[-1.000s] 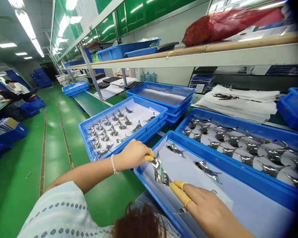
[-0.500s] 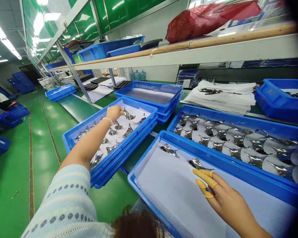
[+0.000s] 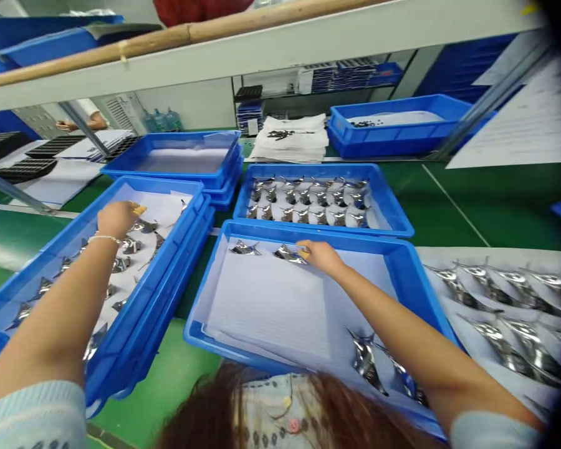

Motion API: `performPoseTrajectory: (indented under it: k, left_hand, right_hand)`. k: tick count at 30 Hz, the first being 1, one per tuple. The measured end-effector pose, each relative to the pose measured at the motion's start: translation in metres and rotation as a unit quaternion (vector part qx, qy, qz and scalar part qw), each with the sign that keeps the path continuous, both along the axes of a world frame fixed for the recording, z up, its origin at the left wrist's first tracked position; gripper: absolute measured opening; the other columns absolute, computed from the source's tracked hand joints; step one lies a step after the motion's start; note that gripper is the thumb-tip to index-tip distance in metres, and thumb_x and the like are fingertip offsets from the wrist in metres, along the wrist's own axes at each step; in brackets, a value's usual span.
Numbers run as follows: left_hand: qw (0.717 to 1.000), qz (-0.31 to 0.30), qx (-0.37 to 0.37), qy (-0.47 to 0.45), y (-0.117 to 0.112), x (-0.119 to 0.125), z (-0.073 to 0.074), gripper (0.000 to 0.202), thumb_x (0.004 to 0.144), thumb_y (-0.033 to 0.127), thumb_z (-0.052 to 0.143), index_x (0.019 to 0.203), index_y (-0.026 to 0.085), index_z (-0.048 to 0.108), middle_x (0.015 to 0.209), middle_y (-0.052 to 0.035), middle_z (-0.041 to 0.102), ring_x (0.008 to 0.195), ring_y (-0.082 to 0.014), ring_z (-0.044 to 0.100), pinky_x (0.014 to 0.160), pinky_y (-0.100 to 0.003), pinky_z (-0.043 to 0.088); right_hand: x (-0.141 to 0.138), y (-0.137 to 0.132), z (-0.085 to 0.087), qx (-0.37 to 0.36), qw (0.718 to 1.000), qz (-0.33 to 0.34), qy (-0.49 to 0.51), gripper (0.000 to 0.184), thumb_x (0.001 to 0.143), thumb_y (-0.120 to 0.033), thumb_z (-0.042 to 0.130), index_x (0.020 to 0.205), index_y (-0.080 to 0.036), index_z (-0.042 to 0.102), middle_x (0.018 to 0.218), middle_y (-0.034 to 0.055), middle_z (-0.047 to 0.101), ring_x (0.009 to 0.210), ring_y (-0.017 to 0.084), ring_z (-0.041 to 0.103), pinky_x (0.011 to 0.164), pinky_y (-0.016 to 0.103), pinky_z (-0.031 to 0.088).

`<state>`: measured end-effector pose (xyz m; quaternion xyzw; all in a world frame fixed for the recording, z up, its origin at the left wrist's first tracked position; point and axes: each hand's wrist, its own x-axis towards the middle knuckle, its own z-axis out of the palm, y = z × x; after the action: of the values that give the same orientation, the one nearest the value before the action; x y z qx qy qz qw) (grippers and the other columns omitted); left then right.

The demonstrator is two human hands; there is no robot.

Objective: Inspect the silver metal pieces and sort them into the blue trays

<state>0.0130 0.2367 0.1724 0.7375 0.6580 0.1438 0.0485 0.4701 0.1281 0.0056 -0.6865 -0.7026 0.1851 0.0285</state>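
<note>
My left hand (image 3: 118,219) reaches into the top tray of the left blue stack (image 3: 177,249). Its yellow-covered fingertips are pinched at the upper end of a shiny curved metal part (image 3: 144,226); the exact contact is partly hidden. Similar pointed parts lie around it on white paper. In the middle blue tray (image 3: 257,357), my right hand (image 3: 320,255) has its fingers closed at the right end of another shiny metal part (image 3: 288,254). One more part (image 3: 245,248) lies to its left. Two larger metal pieces, one of them this curved piece (image 3: 365,360), lie near my right forearm.
Behind the middle tray stands a blue tray (image 3: 393,212) with rows of metal parts. Larger shiny parts (image 3: 505,343) lie on white paper at right. Stacked blue trays (image 3: 168,178) stand at back left. A shelf beam (image 3: 280,47) crosses above.
The view has swung to the right and down, bringing in the larger parts at right. My right hand has moved up to the second part's right end. My left hand stays by the same part.
</note>
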Motion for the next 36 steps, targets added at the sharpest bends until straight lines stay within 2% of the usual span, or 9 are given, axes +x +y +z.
performPoseTrajectory:
  k: [5,10,14,18,22,25,27,31,36]
  left_hand:
    - [0.997,-0.055,0.028,0.043,-0.025,0.085,0.009,0.037,0.097,0.035,0.053,0.12,0.012,0.069,0.101,-0.0075,0.073,0.098,-0.0268,0.062,0.094,-0.039,0.043]
    - [0.989,-0.145,-0.024,0.033,-0.045,0.166,-0.008,0.03,0.092,0.029,0.057,0.112,0.016,0.075,0.105,-0.0086,0.076,0.091,-0.0239,0.065,0.083,-0.031,0.044]
    - [0.979,-0.18,-0.092,-0.004,-0.063,0.19,-0.024,0.019,0.083,0.021,0.062,0.09,0.013,0.078,0.09,-0.0133,0.076,0.083,-0.028,0.066,0.072,-0.031,0.043]
    - [0.94,-0.265,-0.198,-0.079,-0.106,0.194,-0.044,0.023,0.083,0.031,0.062,0.074,0.015,0.076,0.081,-0.0095,0.077,0.078,-0.0246,0.066,0.071,-0.03,0.044]
    - [0.864,-0.27,-0.266,-0.332,-0.167,0.205,-0.074,0.049,0.088,0.06,0.056,0.091,0.016,0.076,0.09,-0.0105,0.075,0.081,-0.0206,0.063,0.072,-0.029,0.046]
    - [0.728,-0.168,-0.288,-0.599,-0.206,0.217,-0.088,0.053,0.07,0.066,0.077,0.083,0.015,0.074,0.078,-0.0056,0.068,0.07,-0.0145,0.054,0.069,-0.027,0.042]
    - [0.666,-0.142,-0.279,-0.677,-0.223,0.222,-0.087,0.049,0.065,0.061,0.085,0.077,0.015,0.073,0.072,-0.0021,0.064,0.066,-0.0121,0.051,0.068,-0.026,0.043]
    - [0.655,-0.179,-0.238,-0.695,-0.239,0.217,-0.069,0.042,0.069,0.054,0.085,0.07,0.014,0.072,0.067,-0.003,0.064,0.065,-0.0147,0.055,0.067,-0.028,0.047]
    - [0.659,-0.265,-0.28,-0.646,-0.248,0.201,-0.054,0.036,0.079,0.048,0.079,0.069,0.013,0.071,0.065,-0.0034,0.064,0.062,-0.0145,0.056,0.063,-0.028,0.047]
  right_hand:
    - [-0.035,0.033,-0.005,-0.032,0.998,0.038,0.026,0.037,0.099,-0.038,0.06,0.13,-0.018,0.06,0.126,0.0099,0.065,0.11,0.024,0.065,0.095,0.047,0.055]
    - [-0.07,0.03,-0.009,-0.047,0.998,0.034,0.027,0.034,0.096,-0.036,0.064,0.123,-0.015,0.063,0.123,0.0107,0.065,0.106,0.024,0.065,0.091,0.045,0.057]
    - [-0.068,0.012,0.008,0.016,0.998,-0.005,0.068,0.031,0.096,-0.034,0.064,0.12,-0.014,0.064,0.121,0.0101,0.066,0.105,0.023,0.066,0.091,0.045,0.057]
    - [-0.059,-0.036,0.036,0.161,0.972,-0.01,0.173,0.023,0.1,-0.025,0.056,0.117,-0.017,0.069,0.118,0.0104,0.071,0.107,0.021,0.067,0.098,0.039,0.053]
    - [-0.061,-0.104,0.046,0.286,0.912,0.039,0.291,0.026,0.099,-0.035,0.055,0.111,-0.02,0.073,0.097,0.0072,0.076,0.08,0.017,0.069,0.077,0.029,0.056]
    - [-0.067,-0.144,0.044,0.335,0.868,0.09,0.356,0.026,0.096,-0.041,0.058,0.098,-0.021,0.074,0.08,0.0054,0.075,0.062,0.014,0.064,0.061,0.026,0.054]
    - [-0.07,-0.162,0.044,0.364,0.825,0.114,0.417,0.022,0.095,-0.04,0.061,0.096,-0.021,0.073,0.086,0.0074,0.076,0.06,0.013,0.062,0.054,0.025,0.05]
    - [-0.073,-0.181,0.056,0.346,0.707,0.02,0.616,0.019,0.091,-0.039,0.069,0.093,-0.022,0.076,0.089,0.0079,0.074,0.052,0.01,0.054,0.046,0.025,0.043]
    - [-0.077,-0.189,0.088,0.117,0.61,-0.064,0.781,0.031,0.077,-0.052,0.08,0.079,-0.022,0.079,0.052,-0.0016,0.06,0.036,0.005,0.034,0.038,0.02,0.027]
